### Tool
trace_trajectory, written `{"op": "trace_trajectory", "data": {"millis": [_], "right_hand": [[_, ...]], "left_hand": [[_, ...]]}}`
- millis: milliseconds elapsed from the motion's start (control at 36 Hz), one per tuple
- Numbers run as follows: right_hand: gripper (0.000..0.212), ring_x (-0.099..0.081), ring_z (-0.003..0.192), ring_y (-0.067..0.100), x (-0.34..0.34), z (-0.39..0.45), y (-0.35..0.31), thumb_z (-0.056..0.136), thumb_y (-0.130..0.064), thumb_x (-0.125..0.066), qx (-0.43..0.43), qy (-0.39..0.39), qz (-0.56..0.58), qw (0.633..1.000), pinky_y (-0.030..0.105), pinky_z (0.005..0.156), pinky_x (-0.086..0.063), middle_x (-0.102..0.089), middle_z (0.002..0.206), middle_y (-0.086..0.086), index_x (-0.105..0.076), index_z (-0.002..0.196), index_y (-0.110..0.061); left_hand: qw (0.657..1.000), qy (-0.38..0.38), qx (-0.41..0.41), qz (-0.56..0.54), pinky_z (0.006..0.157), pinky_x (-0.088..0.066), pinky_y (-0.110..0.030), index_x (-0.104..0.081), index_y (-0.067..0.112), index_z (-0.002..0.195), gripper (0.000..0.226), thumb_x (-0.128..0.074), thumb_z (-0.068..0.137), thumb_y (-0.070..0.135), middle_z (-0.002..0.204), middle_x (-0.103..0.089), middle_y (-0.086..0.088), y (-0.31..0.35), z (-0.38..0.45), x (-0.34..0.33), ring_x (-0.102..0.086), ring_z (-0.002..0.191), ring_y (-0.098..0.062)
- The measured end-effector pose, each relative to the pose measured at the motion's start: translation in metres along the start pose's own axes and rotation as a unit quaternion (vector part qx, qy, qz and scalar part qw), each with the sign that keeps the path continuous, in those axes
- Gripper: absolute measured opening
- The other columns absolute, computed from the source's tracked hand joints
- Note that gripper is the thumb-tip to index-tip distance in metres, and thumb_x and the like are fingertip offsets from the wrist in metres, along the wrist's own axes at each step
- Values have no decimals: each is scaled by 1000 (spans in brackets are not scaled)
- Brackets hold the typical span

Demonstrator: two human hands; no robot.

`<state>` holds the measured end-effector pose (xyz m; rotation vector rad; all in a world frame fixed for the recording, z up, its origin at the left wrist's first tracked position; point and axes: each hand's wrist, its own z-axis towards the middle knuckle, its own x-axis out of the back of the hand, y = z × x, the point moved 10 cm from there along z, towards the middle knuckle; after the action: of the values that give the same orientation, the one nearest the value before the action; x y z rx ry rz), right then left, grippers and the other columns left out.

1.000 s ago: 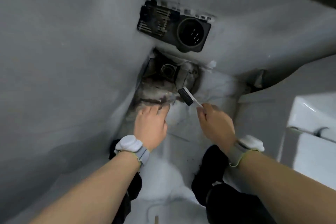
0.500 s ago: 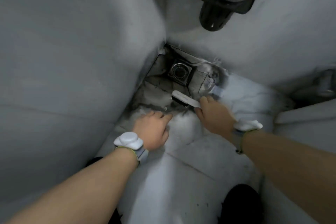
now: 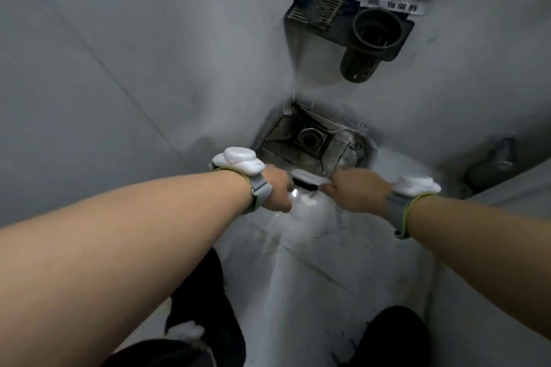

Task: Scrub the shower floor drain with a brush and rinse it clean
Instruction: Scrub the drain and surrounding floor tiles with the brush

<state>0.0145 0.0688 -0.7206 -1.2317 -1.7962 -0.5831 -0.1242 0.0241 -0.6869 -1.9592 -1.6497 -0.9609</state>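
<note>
The floor drain [image 3: 310, 140] is a round metal grate in a dirty square recess in the corner where two grey walls meet. My right hand [image 3: 359, 192] grips the handle of a white brush [image 3: 308, 180] with dark bristles, held flat just in front of the recess. My left hand [image 3: 275, 191] rests on the wet floor beside the brush head, fingers hidden behind the wrist; something small and shiny glints at its fingertips.
A dark wall-mounted rack with a round cup holder [image 3: 377, 30] hangs above the drain. A dark pipe fitting [image 3: 492, 164] sits low at the right wall. My shoes [image 3: 393, 340] stand on the pale wet floor tiles [image 3: 313, 292].
The view has pulled back and tilted up, so the wall rack is fully seen again. Both hands have moved toward me from the drain recess; the brush stays in my right hand.
</note>
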Motion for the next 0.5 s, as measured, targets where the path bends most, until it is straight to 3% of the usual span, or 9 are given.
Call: {"op": "trace_trajectory", "data": {"millis": [139,222,389,500], "right_hand": [[49,-62,94,32,-34,10,-11,101,-55,-35,-6,-18,38,999,42,81,-53,-64,108,12,-54,115,-13],[45,-64,94,34,-59,28,-14,100,-54,-39,-3,-7,39,999,38,74,-51,-65,107,12,-52,116,-13],[38,-66,94,27,-122,72,-16,99,-53,-40,72,-9,19,997,36,72,-52,-67,108,4,-45,121,-23],[39,-67,90,33,-111,105,24,98,-56,-40,15,27,54,998,40,71,-54,-66,101,7,-45,121,-25]], "left_hand": [[999,-36,2,-28,97,-49,-36,-59,22,132,49,-58,89,44,134,-60,-6,-11,19,-44,-56,120,-30],[998,-33,4,-59,98,-47,-34,-55,27,136,52,-53,88,46,137,-58,-6,-27,37,-80,-55,122,-31],[998,66,12,-13,86,-41,-39,-53,26,126,46,-45,84,39,120,-61,-4,-56,76,-145,-52,109,-32],[994,111,5,-26,79,-43,-42,-60,21,109,42,-49,73,40,108,-63,-4,-62,80,-159,-55,96,-32]]}}
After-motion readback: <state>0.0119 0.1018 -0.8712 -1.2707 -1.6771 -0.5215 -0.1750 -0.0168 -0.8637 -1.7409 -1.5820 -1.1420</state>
